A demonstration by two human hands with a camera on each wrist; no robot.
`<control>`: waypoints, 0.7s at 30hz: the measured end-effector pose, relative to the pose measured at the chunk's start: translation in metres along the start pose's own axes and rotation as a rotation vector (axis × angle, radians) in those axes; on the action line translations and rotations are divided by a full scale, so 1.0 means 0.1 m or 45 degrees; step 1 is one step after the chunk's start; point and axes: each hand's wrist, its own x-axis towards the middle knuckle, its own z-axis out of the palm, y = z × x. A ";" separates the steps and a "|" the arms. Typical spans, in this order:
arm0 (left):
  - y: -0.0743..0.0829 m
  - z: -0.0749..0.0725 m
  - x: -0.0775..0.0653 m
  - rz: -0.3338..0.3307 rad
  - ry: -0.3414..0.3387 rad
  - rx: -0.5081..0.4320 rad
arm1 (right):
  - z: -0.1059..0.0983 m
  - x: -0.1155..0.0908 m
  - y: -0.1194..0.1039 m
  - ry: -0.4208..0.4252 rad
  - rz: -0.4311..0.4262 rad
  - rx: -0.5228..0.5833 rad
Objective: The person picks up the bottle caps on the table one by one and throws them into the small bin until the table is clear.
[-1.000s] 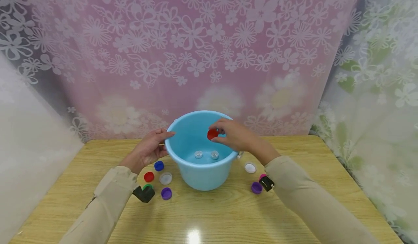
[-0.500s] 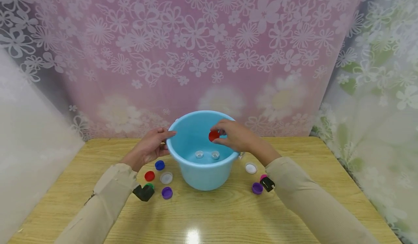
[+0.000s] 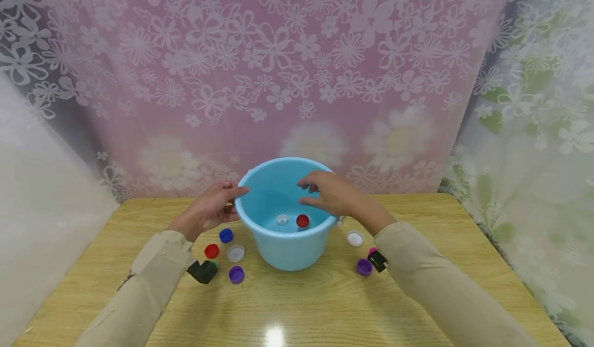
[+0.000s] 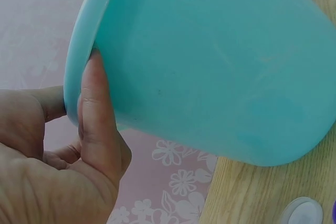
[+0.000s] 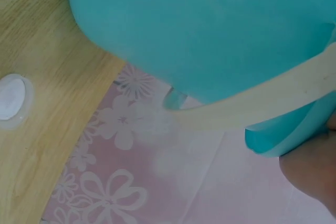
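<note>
Fingers and thumb of the right hand stand well apart, with nothing between them, over the mouth of the blue bucket. Below them, inside the bucket, is a red cap; a bit of something clear shows just under it, and whether the cap touches that cannot be told. Beside it, a clear cap lies on the bucket's floor.

The left hand grips the bucket's rim at its left side, thumb over the edge and fingers against the outer wall, as the left wrist view also shows. From the right wrist, a pale handle crosses in front of the bucket.

On the worktop, left of the bucket, lie a blue cap, a second red cap, a whitish cap and a purple cap; a green cap is mostly hidden behind the black piece at the left sleeve. Right of the bucket lie a white cap, another purple cap and a pink cap, partly covered at the right sleeve. Behind hangs a pink curtain with white flowers.
</note>
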 end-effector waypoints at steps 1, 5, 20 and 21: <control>0.00 0.00 0.00 -0.001 -0.002 0.009 | 0.00 -0.01 0.00 0.026 -0.010 0.018; 0.02 -0.01 0.00 -0.004 0.010 0.055 | 0.04 -0.02 0.06 0.181 -0.088 0.116; 0.07 0.03 -0.02 -0.002 0.059 0.197 | -0.02 -0.65 0.63 0.650 -0.098 0.172; 0.07 0.05 -0.02 -0.003 0.060 0.207 | -0.01 -0.73 0.69 0.631 -0.074 0.151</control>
